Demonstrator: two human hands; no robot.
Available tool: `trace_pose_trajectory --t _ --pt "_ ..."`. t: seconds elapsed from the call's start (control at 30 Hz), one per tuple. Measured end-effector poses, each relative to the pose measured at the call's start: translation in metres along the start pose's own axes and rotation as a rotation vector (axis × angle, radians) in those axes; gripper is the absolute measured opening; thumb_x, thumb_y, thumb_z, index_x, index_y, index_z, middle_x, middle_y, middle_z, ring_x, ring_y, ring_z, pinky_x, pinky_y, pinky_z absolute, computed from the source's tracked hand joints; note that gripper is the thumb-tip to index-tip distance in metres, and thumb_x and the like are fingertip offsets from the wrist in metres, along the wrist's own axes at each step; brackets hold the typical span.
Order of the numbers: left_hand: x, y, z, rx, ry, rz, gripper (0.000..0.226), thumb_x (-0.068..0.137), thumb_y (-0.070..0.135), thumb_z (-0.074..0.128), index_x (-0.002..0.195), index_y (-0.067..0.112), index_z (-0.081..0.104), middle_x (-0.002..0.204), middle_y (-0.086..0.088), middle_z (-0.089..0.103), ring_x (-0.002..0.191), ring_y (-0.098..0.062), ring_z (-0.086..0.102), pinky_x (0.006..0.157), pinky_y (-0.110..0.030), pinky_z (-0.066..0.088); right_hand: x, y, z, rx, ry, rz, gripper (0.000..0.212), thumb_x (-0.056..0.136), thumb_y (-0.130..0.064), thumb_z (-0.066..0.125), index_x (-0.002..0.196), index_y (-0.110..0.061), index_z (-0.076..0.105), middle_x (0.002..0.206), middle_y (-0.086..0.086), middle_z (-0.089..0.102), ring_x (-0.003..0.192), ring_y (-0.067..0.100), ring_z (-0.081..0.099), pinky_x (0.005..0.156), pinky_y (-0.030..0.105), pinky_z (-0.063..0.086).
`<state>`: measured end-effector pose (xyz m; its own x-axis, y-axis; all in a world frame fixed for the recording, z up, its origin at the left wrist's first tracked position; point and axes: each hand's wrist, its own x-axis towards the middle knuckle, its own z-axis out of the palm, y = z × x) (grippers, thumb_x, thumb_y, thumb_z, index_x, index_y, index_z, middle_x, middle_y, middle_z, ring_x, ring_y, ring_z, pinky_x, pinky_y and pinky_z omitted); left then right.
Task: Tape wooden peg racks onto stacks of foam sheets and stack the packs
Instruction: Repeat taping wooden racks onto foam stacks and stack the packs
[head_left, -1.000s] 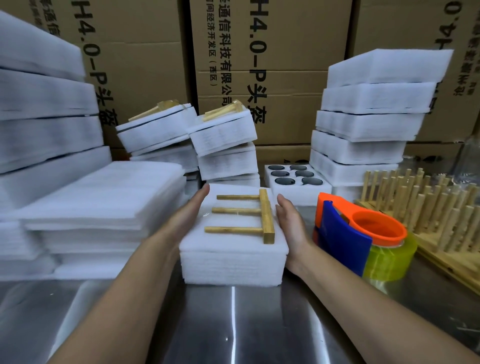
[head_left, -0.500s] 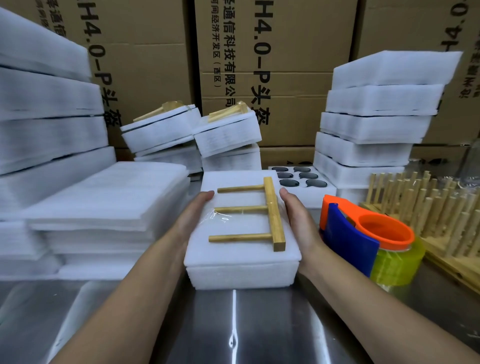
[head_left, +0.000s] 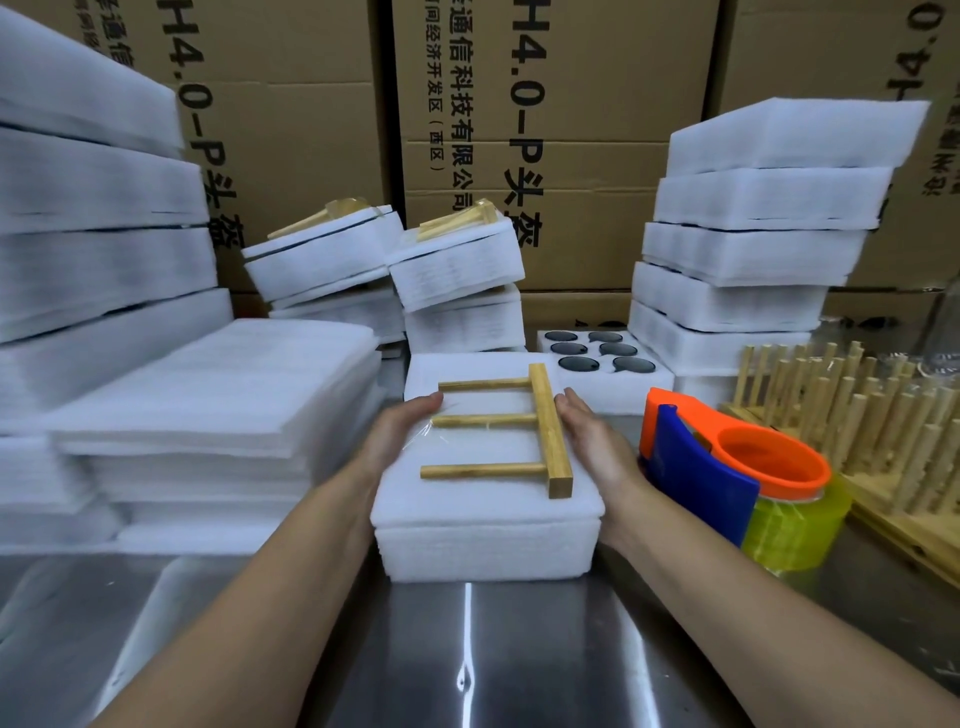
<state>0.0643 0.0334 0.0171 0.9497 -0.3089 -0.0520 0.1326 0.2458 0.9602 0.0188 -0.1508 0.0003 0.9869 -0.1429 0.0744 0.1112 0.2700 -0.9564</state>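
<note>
A pack of white foam sheets (head_left: 483, 519) is held just above the steel table (head_left: 467, 670), tilted toward me. A wooden peg rack (head_left: 548, 431) with three pegs lies on top of it under clear tape. My left hand (head_left: 400, 436) presses the pack's left side and my right hand (head_left: 592, 441) presses its right side, the visible fingers lying straight along the edges. Behind it, finished packs (head_left: 457, 270) with racks on top lean in two uneven stacks.
An orange and blue tape dispenser (head_left: 696, 473) stands close to my right wrist. Loose peg racks (head_left: 852, 415) fill the right edge. Foam sheets (head_left: 218, 395) are piled at the left, taller foam stacks (head_left: 753, 260) at the back right. Cardboard boxes (head_left: 550, 130) close off the back.
Both hands have lifted the pack off the table and brought it up and toward me. The tape dispenser has not moved.
</note>
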Motion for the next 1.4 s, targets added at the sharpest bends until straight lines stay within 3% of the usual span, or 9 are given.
trace_pose_trajectory --t 0.1,0.2,0.57,0.67,0.77,0.87,0.93,1.1,1.4 --pt "0.002 -0.001 0.002 -0.028 0.016 0.065 0.022 0.094 0.015 0.048 0.082 0.006 0.063 0.06 -0.003 0.068 0.05 -0.014 0.065 0.05 -0.018 0.051 -0.002 -0.003 0.002 0.067 -0.06 0.071 0.045 0.097 -0.041 0.046 0.14 -0.03 0.045 0.117 -0.009 0.065 0.104 0.015 0.063 0.094 0.036 0.048" --pt "0.003 -0.003 0.005 -0.069 -0.002 0.088 0.021 0.093 0.014 0.048 0.079 0.007 0.062 0.057 -0.002 0.067 0.048 -0.013 0.064 0.049 -0.016 0.049 -0.001 -0.004 0.0 0.07 -0.1 0.136 0.049 0.094 -0.052 0.044 0.133 -0.025 0.054 0.123 0.007 0.065 0.113 0.028 0.061 0.104 0.048 0.043" --pt "-0.005 -0.004 0.018 -0.432 -0.181 -0.039 0.036 0.093 0.032 0.045 0.112 0.007 0.063 0.094 -0.018 0.071 0.077 -0.033 0.069 0.069 -0.039 0.056 -0.023 -0.063 -0.036 -0.196 -0.45 0.235 0.078 0.057 -0.062 0.078 0.129 -0.038 0.056 0.117 0.001 0.069 0.099 0.025 0.069 0.067 0.038 0.058" --pt "-0.008 -0.002 0.02 -0.507 -0.234 -0.021 0.041 0.09 0.037 0.048 0.115 0.008 0.064 0.109 -0.018 0.068 0.093 -0.035 0.067 0.086 -0.044 0.051 -0.034 -0.066 -0.043 -0.285 -0.384 0.121 0.077 0.045 -0.041 0.091 0.116 -0.046 0.063 0.105 -0.001 0.071 0.082 0.021 0.07 0.053 0.036 0.057" --pt "-0.014 0.004 0.025 -0.583 -0.36 0.024 0.056 0.082 0.037 0.056 0.129 0.008 0.056 0.13 -0.018 0.058 0.117 -0.034 0.057 0.101 -0.046 0.043 -0.039 -0.075 -0.042 -0.177 -0.264 0.031 0.083 0.03 -0.045 0.094 0.107 -0.026 0.069 0.115 0.009 0.062 0.099 0.029 0.064 0.061 0.043 0.058" --pt "-0.014 0.009 0.029 -0.672 -0.466 0.08 0.069 0.078 0.033 0.061 0.14 0.009 0.044 0.141 -0.015 0.047 0.131 -0.032 0.043 0.112 -0.047 0.028 -0.045 -0.088 -0.042 -0.021 -0.253 -0.009 0.04 0.063 -0.031 0.072 0.101 -0.019 0.07 0.109 0.011 0.066 0.091 0.029 0.068 0.058 0.042 0.058" --pt "-0.009 0.014 0.03 -0.717 -0.464 0.072 0.067 0.077 0.038 0.059 0.138 0.014 0.044 0.128 -0.01 0.055 0.124 -0.028 0.049 0.112 -0.044 0.028 -0.046 -0.096 -0.042 0.082 -0.23 -0.062 0.039 0.069 -0.025 0.054 0.104 -0.018 0.069 0.107 0.01 0.069 0.086 0.027 0.071 0.058 0.047 0.059" --pt "0.01 -0.006 0.031 -0.542 -0.188 -0.106 0.025 0.085 0.04 0.051 0.103 0.022 0.053 0.096 -0.005 0.068 0.082 -0.02 0.065 0.069 -0.03 0.049 -0.031 -0.13 -0.018 0.177 -0.204 -0.186 0.035 0.09 -0.026 0.034 0.109 -0.019 0.062 0.104 0.007 0.07 0.088 0.027 0.071 0.062 0.047 0.059" --pt "0.019 -0.033 0.037 -0.293 -0.24 -0.181 0.04 0.077 0.035 0.055 0.114 0.019 0.056 0.085 -0.001 0.069 0.063 -0.012 0.059 0.06 -0.023 0.044 0.086 -0.186 0.071 -0.015 -0.032 -0.313 0.023 0.086 -0.026 0.053 0.108 -0.02 0.055 0.111 0.009 0.058 0.101 0.028 0.061 0.067 0.041 0.057"
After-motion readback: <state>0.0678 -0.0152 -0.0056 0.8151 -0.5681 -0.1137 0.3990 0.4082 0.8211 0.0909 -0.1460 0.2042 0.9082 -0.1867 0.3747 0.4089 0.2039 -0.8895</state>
